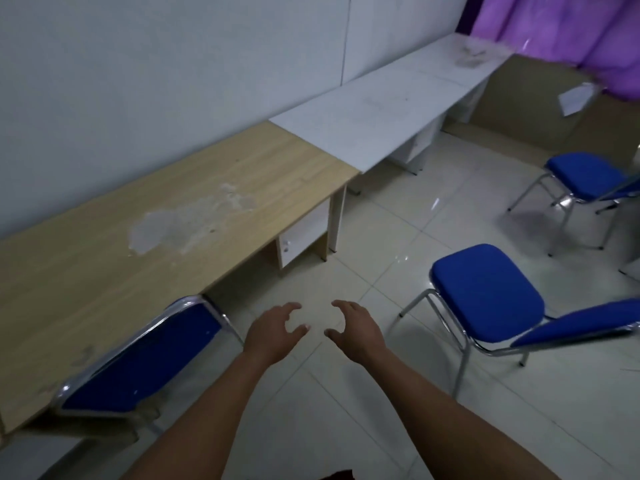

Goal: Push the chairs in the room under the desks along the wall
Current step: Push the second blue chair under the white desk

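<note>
Left hand (273, 332) and right hand (356, 332) hover empty, fingers spread (touching nothing); tucked chair (138, 362) at eight o'clock under the wooden desk (104, 258), loose chair (485, 296) at three o'clock.

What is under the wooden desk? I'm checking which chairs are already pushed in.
One blue chair is tucked under the wooden desk: only its backrest shows, the seat is hidden by the desktop. Further right under it stands a small white cabinet. The rest underneath is covered.
</note>
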